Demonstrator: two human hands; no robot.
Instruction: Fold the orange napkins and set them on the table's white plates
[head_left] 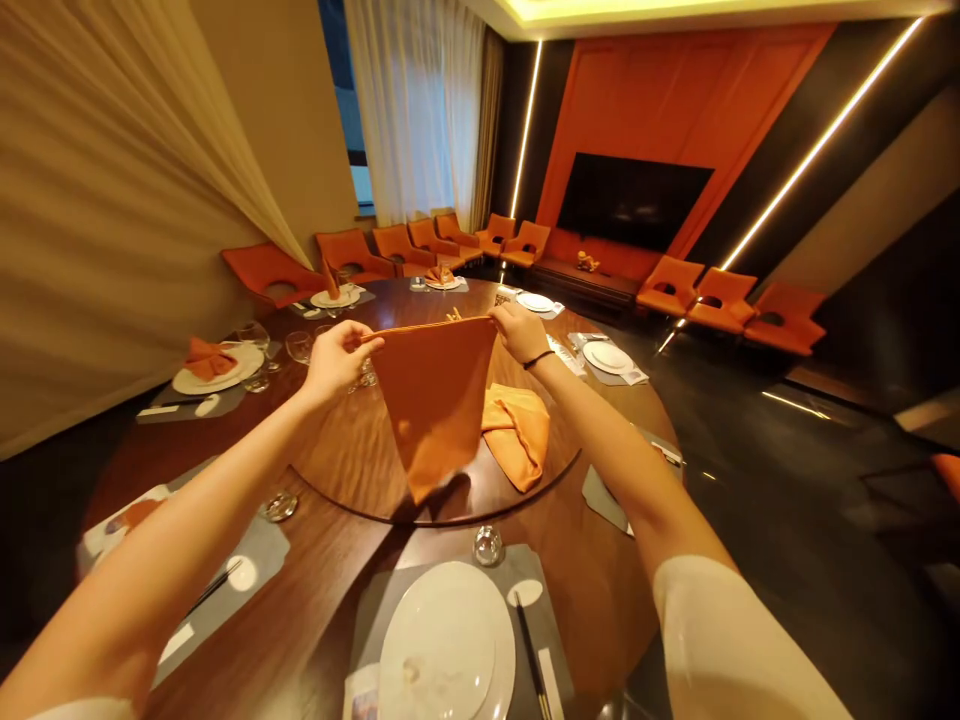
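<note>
An orange napkin [439, 400] is held up above the turntable [330, 455], its upper edge stretched between the left hand [337, 358] at ten o'clock and the right hand [519, 332] at one o'clock, each corner being pinched in the fingertips. At four o'clock from it, folded orange cloths [517, 440] are seen laid on the turntable. At six o'clock, white plates [442, 640] are stacked on a grey placemat [517, 562], with a clear glass [488, 546] set near their one o'clock side and black chopsticks [529, 640] laid along their three o'clock side.
</note>
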